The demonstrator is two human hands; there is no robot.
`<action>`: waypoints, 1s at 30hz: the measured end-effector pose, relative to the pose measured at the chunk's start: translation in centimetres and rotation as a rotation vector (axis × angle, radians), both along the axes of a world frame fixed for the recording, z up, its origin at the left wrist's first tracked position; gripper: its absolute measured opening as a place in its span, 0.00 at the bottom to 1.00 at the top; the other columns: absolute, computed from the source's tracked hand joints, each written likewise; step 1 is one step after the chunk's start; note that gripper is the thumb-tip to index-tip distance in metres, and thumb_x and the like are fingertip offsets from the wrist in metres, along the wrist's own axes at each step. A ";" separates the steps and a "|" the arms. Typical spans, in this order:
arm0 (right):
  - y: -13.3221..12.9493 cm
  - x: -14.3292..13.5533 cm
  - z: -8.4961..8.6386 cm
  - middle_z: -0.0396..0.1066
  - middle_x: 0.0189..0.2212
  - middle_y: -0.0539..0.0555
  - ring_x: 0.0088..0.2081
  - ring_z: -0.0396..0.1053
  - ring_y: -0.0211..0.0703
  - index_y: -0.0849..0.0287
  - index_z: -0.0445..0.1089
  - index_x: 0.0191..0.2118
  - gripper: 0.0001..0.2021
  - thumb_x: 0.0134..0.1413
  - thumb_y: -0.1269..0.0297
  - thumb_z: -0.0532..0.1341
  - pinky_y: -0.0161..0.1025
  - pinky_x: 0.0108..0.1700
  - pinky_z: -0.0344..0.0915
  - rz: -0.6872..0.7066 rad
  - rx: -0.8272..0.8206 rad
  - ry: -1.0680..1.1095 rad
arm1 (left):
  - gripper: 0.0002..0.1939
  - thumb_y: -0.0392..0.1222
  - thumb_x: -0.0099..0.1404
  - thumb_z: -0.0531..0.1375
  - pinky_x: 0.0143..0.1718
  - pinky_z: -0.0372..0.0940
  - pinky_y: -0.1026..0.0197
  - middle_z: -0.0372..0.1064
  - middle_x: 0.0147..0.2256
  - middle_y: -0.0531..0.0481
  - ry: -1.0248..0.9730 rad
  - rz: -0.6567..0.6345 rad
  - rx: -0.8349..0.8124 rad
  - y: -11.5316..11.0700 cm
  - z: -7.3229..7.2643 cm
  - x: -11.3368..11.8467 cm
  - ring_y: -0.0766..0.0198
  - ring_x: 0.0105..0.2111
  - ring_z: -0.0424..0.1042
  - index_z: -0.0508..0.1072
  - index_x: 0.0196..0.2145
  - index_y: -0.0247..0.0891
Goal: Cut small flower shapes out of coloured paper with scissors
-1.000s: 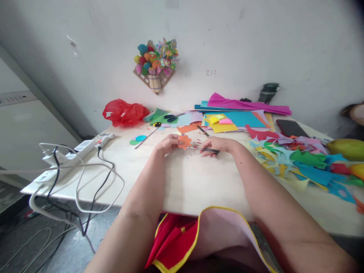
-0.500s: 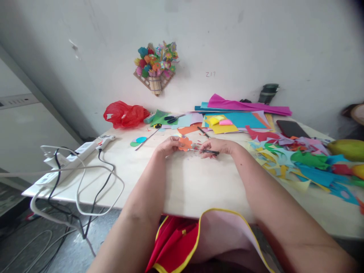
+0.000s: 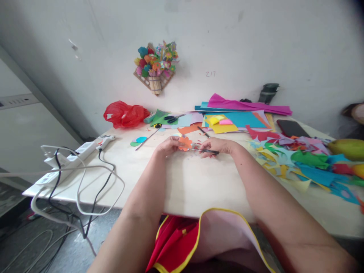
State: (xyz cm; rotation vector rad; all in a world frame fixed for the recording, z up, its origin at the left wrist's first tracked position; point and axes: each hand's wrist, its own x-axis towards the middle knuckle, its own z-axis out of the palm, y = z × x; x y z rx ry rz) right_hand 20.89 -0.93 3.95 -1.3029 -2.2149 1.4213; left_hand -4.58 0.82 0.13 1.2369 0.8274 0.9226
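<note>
My left hand (image 3: pixel 170 145) pinches an orange paper flower (image 3: pixel 185 143) by its left side, above the white table. My right hand (image 3: pixel 209 147) is closed around a pair of scissors (image 3: pixel 209 151), seen edge-on with dark handles. Their thin metal blades point left and reach the flower's lower edge; whether they are parted is too small to tell. Small paper scraps lie between and behind the hands. A dark pen-like stick (image 3: pixel 203 132) lies just beyond my right hand. Orange paper (image 3: pixel 190 129) lies behind the flower.
Colourful paper scraps (image 3: pixel 309 159) cover the table's right side, near a phone (image 3: pixel 292 128). Paper sheets (image 3: pixel 247 120), other scissors (image 3: pixel 171 119) and a red plastic bag (image 3: pixel 125 115) line the back. A power strip (image 3: pixel 66 163) with loose cables sits left. Paper flowers (image 3: pixel 156 62) hang on the wall.
Hardly anything differs. Both hands, the orange flower and the scissors stay in nearly the same place, with only a slight shift at the right fingers.
</note>
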 end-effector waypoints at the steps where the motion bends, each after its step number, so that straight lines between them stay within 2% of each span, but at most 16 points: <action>1: 0.0 0.0 -0.1 0.70 0.20 0.48 0.20 0.62 0.31 0.62 0.78 0.34 0.26 0.27 0.51 0.78 0.31 0.23 0.58 -0.004 -0.003 0.004 | 0.11 0.36 0.40 0.72 0.35 0.67 0.59 0.76 0.24 0.46 0.003 -0.001 0.001 0.0 0.0 0.0 0.61 0.25 0.74 0.76 0.23 0.32; 8: 0.1 0.0 -0.1 0.72 0.23 0.49 0.20 0.62 0.31 0.61 0.78 0.35 0.28 0.24 0.50 0.79 0.31 0.23 0.59 -0.010 0.000 0.011 | 0.11 0.35 0.40 0.71 0.34 0.67 0.59 0.76 0.24 0.45 -0.004 0.010 -0.014 0.0 0.0 0.1 0.62 0.24 0.74 0.77 0.24 0.31; 15: -0.2 -0.1 0.3 0.68 0.21 0.47 0.20 0.61 0.30 0.61 0.78 0.32 0.27 0.26 0.47 0.77 0.32 0.24 0.58 0.014 0.036 0.001 | 0.12 0.36 0.39 0.72 0.33 0.66 0.60 0.75 0.23 0.46 0.002 -0.003 0.006 -0.3 0.3 0.1 0.63 0.23 0.73 0.77 0.24 0.30; 21: -0.8 -0.3 0.9 0.67 0.20 0.47 0.21 0.60 0.31 0.61 0.78 0.32 0.26 0.25 0.48 0.77 0.32 0.24 0.57 -0.016 0.041 -0.011 | 0.11 0.37 0.40 0.72 0.32 0.65 0.60 0.74 0.21 0.46 0.010 -0.001 0.019 -0.2 0.3 0.0 0.64 0.22 0.71 0.76 0.23 0.31; 30: -0.9 -0.3 1.0 0.70 0.22 0.48 0.21 0.60 0.31 0.61 0.79 0.33 0.25 0.26 0.50 0.78 0.32 0.25 0.59 -0.020 0.041 -0.014 | 0.13 0.39 0.39 0.72 0.31 0.66 0.62 0.75 0.22 0.45 0.019 -0.015 0.039 -0.3 0.5 0.1 0.63 0.23 0.74 0.75 0.23 0.32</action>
